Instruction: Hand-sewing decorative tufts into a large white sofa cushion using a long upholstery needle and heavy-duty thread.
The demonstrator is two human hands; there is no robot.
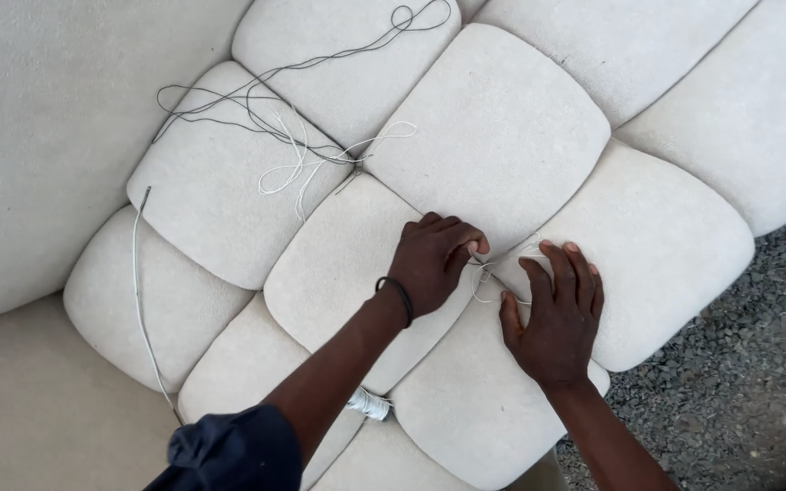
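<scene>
Pinching a thin white thread (487, 282), the left hand (431, 262) is seen with its fingers curled and closed at the seam where four puffed sections of a cream tufted cushion (493, 136) meet. A dark band (398, 297) is worn on the left wrist, and a dark blue sleeve (229, 450) is visible lower on that arm. The right hand (555, 314) is laid open and flat on the fabric just beside the left one, with the fingers spread and pressed on the padding; nothing is gripped by it. The white thread is looped loosely between the two hands and lies on the cushion surface at the seam.

Farther up, at another seam crossing, a bundle of loose white thread (297, 164) is spread over the fabric, and a long dark thread (320, 64) runs from it toward the upper edge. A long thin metal needle (143, 300) is laid along the left side of the cushion, well apart from both hands. A small spool of white thread (370, 403) is partly hidden under the left forearm. Grey gravel ground (748, 391) is seen at the lower right.
</scene>
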